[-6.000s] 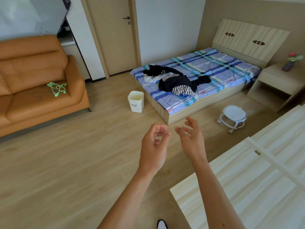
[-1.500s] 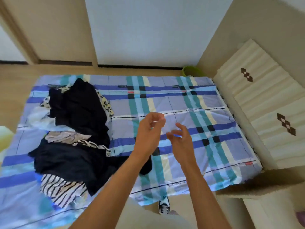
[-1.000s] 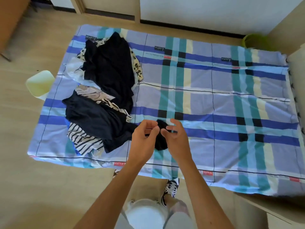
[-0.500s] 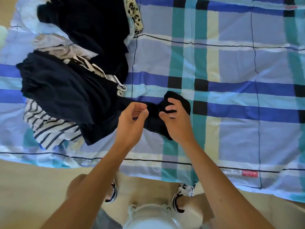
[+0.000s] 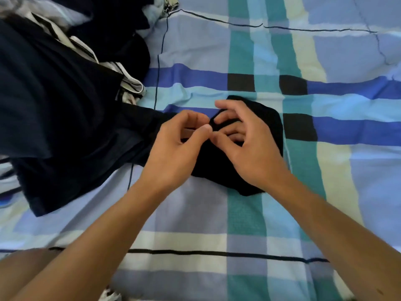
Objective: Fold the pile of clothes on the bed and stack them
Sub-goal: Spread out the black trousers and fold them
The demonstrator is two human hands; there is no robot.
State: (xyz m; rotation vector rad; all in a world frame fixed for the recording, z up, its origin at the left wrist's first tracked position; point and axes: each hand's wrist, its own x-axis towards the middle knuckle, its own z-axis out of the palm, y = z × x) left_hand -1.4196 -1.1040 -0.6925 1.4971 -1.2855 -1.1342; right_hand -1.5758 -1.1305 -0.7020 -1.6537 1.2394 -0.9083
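A pile of clothes (image 5: 54, 109) lies on the left of the bed, mostly black and dark navy pieces. A striped white garment (image 5: 130, 83) pokes out between them. One black garment (image 5: 269, 129) stretches from the pile to the right across the sheet. Both my hands are on its far end. My left hand (image 5: 175, 151) pinches the cloth between thumb and forefinger. My right hand (image 5: 247, 146) touches the left one, and its fingers curl into the black fabric. Much of that end is hidden under my hands.
The plaid sheet (image 5: 303, 213) in blue, teal and pale yellow covers the bed to the right of and in front of my hands. The pile fills the upper left corner. My knee (image 5: 19, 263) shows at the lower left edge.
I walked from across the room to the bed and leaned in close. Both hands came down onto the end of the black garment and closed on it.
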